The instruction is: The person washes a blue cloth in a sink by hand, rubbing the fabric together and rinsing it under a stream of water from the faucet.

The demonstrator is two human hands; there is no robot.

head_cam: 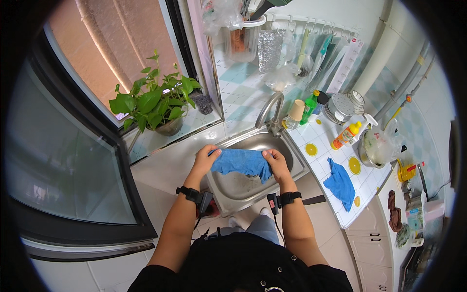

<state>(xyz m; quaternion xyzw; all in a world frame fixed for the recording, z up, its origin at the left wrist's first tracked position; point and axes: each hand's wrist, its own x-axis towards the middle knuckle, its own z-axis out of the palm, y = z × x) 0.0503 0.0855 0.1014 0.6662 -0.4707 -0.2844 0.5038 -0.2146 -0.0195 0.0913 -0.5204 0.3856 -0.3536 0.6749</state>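
Note:
A blue cloth (240,161) is stretched between my two hands above a stainless steel sink (237,199). My left hand (207,159) pinches its left end between thumb and fingers, and my right hand (277,165) grips the right end, where a corner hangs down. The cloth hides part of the basin and most of the drain. Behind the sink stands a curved metal faucet (271,109); whether water runs cannot be told. A second blue cloth (340,185) lies crumpled on the counter (317,164) to the right.
A potted plant (157,109) stands on the sill by the open window at left. On the right counter are a green bottle (309,107), an orange bottle with a yellow cap (344,136), a white spray bottle (361,128) and a metal pot (370,153). Utensils hang from a wall rail (313,21).

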